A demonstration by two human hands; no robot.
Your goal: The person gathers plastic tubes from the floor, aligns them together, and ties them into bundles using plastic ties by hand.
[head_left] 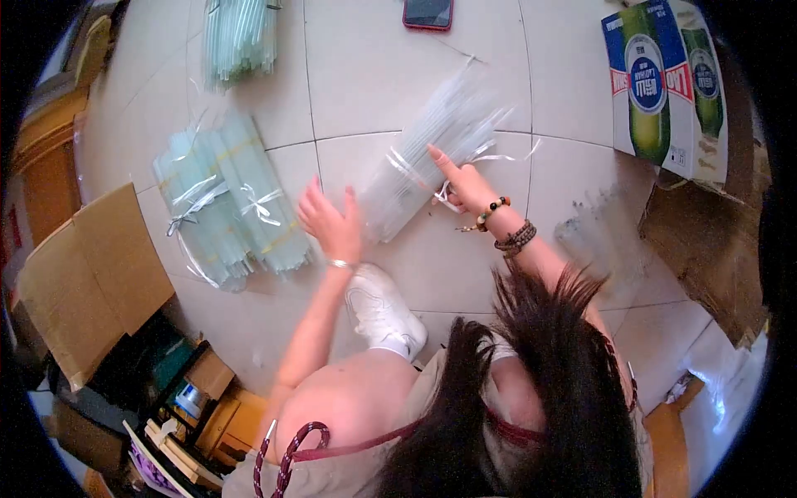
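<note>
A bundle of long, thin, clear plastic strips [415, 166] lies slanted on the tiled floor in front of me. A white ribbon [405, 166] runs across it, with loose ends at its right side. My right hand [470, 189] is at the bundle's right edge, index finger stretched out over it and the other fingers curled on the ribbon. To the left of the bundle, my left hand [332, 224] hovers with its fingers apart and holds nothing. Farther left lie tied bundles of similar strips [228, 199], with white bows around them.
Another strip bundle [241, 41] lies at the top left, and a phone [427, 12] at the top. A beer carton [656, 91] stands at the right above brown cardboard [706, 241]. An open cardboard box [100, 274] is at the left. My white shoe [382, 307] is close below.
</note>
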